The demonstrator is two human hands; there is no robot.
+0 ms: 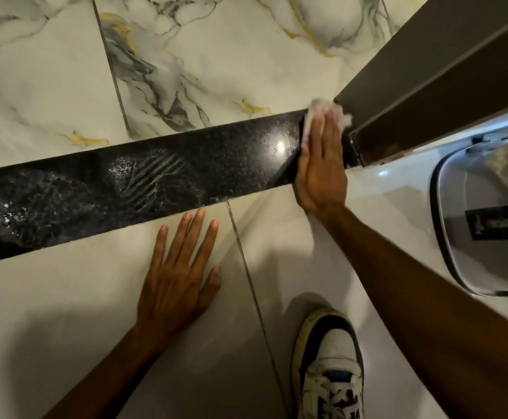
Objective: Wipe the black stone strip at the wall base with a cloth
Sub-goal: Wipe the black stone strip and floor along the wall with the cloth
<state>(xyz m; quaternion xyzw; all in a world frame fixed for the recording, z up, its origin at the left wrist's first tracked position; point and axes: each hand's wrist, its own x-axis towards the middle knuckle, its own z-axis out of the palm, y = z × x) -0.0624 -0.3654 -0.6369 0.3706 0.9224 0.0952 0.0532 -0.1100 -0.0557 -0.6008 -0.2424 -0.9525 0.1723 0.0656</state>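
The black stone strip (144, 182) runs across the view from the lower left to the right, speckled and wet with streaks of foam. My right hand (322, 167) lies flat on its right end, fingers straight, pressing a white cloth (331, 111) against the stone. Only the cloth's top edge shows past my fingertips; the rest is hidden under the hand. My left hand (180, 267) rests flat on the pale floor tile just below the strip, fingers spread, holding nothing.
Marble-patterned tiles (216, 62) lie beyond the strip. A dark brown door frame (446, 71) stands at the strip's right end. A white appliance with a grey lid (482, 225) is on the right. My white and black sneaker (328, 364) stands on the floor tile.
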